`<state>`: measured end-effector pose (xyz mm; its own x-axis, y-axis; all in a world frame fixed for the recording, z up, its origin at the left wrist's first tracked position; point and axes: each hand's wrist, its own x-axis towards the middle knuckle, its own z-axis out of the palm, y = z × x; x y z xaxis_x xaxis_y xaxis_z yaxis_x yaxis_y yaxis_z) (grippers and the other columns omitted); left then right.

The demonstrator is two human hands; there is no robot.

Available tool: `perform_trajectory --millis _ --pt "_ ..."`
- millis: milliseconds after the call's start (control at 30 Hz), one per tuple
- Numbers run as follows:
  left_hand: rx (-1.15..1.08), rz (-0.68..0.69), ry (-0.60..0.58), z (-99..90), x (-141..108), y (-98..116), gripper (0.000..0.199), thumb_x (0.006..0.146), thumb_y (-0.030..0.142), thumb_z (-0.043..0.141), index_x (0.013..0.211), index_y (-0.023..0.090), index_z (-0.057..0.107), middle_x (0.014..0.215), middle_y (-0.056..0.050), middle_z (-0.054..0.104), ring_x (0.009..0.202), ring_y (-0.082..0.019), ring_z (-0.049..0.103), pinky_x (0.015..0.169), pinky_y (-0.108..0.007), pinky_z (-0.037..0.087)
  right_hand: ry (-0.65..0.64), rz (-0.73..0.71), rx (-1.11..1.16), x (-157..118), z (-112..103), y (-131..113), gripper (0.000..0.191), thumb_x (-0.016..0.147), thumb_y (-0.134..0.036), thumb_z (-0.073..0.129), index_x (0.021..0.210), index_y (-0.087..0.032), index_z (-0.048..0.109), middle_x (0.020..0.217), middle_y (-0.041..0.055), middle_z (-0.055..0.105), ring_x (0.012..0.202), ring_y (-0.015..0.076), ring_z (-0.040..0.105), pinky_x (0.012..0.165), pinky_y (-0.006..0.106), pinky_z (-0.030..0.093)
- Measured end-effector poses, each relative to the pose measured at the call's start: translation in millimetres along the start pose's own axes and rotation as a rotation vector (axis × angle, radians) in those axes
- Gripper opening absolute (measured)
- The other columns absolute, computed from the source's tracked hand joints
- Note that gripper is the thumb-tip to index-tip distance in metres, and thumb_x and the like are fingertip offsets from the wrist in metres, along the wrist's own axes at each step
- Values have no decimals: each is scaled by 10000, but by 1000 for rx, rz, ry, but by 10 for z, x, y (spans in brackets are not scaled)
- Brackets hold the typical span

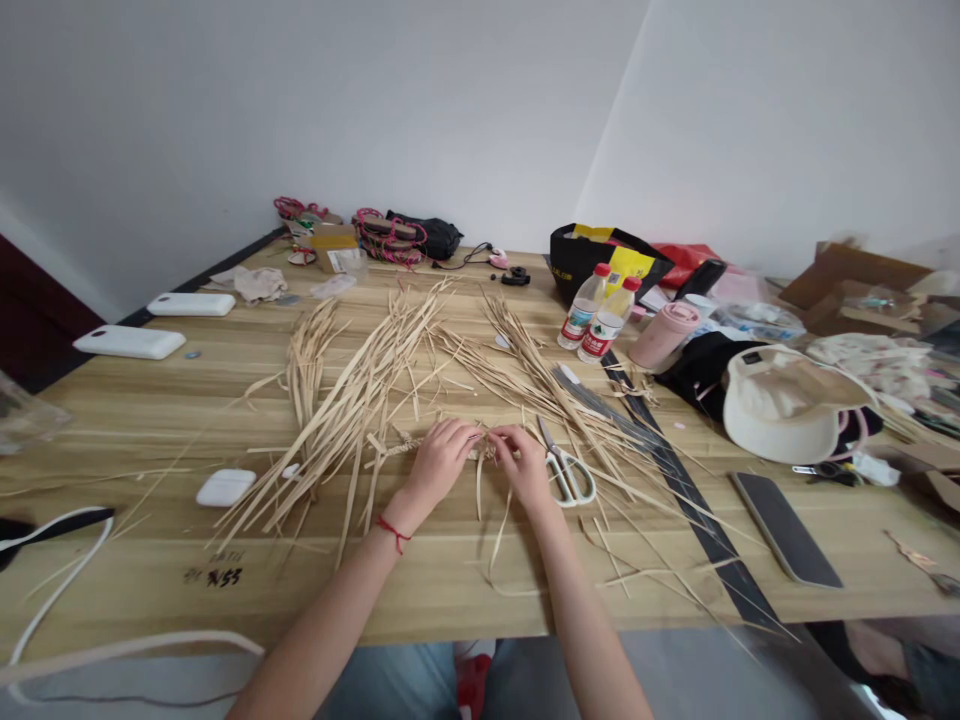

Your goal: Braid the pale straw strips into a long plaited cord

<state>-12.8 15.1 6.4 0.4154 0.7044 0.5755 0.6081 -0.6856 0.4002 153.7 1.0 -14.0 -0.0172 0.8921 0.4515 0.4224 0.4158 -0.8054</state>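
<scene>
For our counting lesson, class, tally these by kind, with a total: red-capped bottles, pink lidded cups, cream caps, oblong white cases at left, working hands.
Red-capped bottles: 2
Pink lidded cup: 1
Cream cap: 1
Oblong white cases: 2
Left hand and right hand: 2
Total: 8

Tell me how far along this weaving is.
Done: a short woven band shows beside the left hand. In hand: that hand and the right hand meet at the band, fingertips close together. Left, apparently: the long loose strips, spread on both sides, are still unwoven.
</scene>
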Motion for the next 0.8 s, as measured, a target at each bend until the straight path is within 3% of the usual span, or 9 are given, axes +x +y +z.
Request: perform_trajectory --millis 267,800 --pt "-78 -26 -9 -6 18 -15 143 914 200 459 942 186 598 929 -49 636 882 -189 587 814 -371 484 -12 79 123 -5 2 22 173 901 -333 457 957 -203 556 778 41 648 597 161 601 599 299 504" --pt "-323 -195 7 45 18 11 118 897 237 485 891 184 590 891 -42 631 854 -165 604 772 -313 503 -39 9 19 1 -38 -41 179 878 -329 501 906 -188 609 814 53 667 680 171 612 625 287 494"
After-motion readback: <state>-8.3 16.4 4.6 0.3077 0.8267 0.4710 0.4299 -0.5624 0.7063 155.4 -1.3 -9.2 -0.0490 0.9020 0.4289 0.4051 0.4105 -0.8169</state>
